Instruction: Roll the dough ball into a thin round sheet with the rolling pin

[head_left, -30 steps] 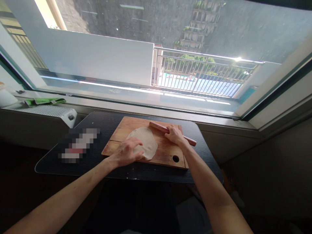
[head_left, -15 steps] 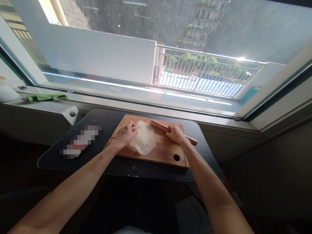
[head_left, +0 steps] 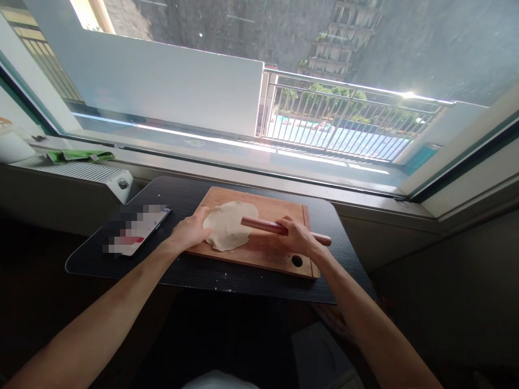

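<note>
A flat, roughly round sheet of dough [head_left: 230, 226] lies on a wooden cutting board [head_left: 270, 256]. My left hand [head_left: 191, 229] is at the dough's left edge, its thumb and fingers closed on the rim; the fingertips are partly hidden. In my right hand [head_left: 298, 236] is a wooden rolling pin [head_left: 263, 225], gripped near its middle and slanting over the right half of the board. The pin's left end reaches the dough's right edge. Whether it touches the dough I cannot tell.
The board rests on a black table [head_left: 186, 275] with flour specks. A phone [head_left: 148, 232], partly blurred out, lies on the left. Beyond the table are a window ledge and a radiator [head_left: 117, 178] with a green cloth [head_left: 81, 155] on it.
My left hand has moved left and down to the dough's edge. The dough now lies flatter and rounder, slightly further left. The rolling pin's left end has shifted left and nearer to me.
</note>
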Demonstrator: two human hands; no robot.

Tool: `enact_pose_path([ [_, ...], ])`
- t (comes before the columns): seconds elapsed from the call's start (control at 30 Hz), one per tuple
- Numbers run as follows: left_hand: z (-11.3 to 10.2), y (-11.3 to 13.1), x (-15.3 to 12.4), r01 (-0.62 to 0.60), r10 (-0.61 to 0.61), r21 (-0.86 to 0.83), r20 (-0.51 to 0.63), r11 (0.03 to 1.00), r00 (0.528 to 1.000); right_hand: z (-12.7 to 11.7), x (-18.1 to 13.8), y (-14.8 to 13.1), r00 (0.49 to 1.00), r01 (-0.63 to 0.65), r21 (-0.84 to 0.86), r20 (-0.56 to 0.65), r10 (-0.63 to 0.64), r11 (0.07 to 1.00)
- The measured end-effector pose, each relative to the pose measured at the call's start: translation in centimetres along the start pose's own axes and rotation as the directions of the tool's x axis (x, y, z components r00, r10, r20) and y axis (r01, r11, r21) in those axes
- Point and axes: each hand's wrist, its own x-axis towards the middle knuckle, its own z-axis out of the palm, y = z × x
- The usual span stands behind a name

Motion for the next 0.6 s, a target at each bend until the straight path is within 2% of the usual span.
enact_pose_path([
  [0.07,0.0,0.3,-0.4,-0.054,0.059,0.058,-0.096,0.997,0.994,0.2,-0.2,-0.3,0.999,0.019,-0.013,0.03,-0.019,1.0],
  [0.13,0.6,0.9,-0.8,-0.187,0.196,0.068,-0.186,0.98,0.963,0.4,0.1,-1.2,0.999,0.032,-0.014,0.038,-0.031,0.999],
  [0.17,1.0,1.1,-1.0,-0.254,0.261,0.059,-0.209,0.965,0.943,0.7,0.5,-1.9,0.999,0.029,-0.008,0.016,-0.029,1.0],
  [0.23,2.1,1.5,-1.4,-0.325,0.325,0.039,-0.226,0.945,0.918,1.7,1.6,-3.8,0.994,-0.04,-0.002,-0.101,0.039,0.999],
  [0.33,3.6,1.4,-2.0,-0.32,0.316,0.029,-0.263,0.947,0.912,3.9,3.8,-6.7,0.947,-0.181,-0.015,-0.271,0.17,0.983],
  [0.4,4.2,1.2,-2.3,-0.317,0.309,0.021,-0.292,0.948,0.905,5.1,5.6,-7.6,0.934,-0.196,-0.057,-0.314,0.169,0.979],
  [0.5,4.6,0.9,-2.6,-0.309,0.302,0.027,-0.312,0.951,0.901,5.4,8.5,-7.2,0.907,-0.218,-0.114,-0.391,0.158,0.969],
  [0.6,4.6,1.0,-2.7,-0.295,0.292,0.044,-0.33,0.955,0.898,5.0,10.2,-6.3,0.882,-0.288,-0.115,-0.418,0.217,0.951],
])
